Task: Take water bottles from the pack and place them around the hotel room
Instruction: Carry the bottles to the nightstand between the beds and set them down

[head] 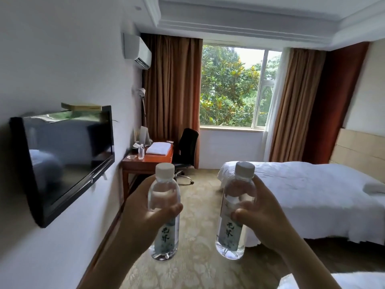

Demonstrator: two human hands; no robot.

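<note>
So I've got a bottle in each of my hands right now, both upright, white caps on top. My left hand (145, 207) is wrapped around the left bottle (164, 213) at the middle, thumb across the front. My right hand (262, 213) grips the right bottle (235, 209) the same way. Well ahead of the left hand sits the desk (145, 161), with another small bottle (141, 152) standing beside a folded towel (157, 148). The bed (302, 188) is just off to the right hand's side.
</note>
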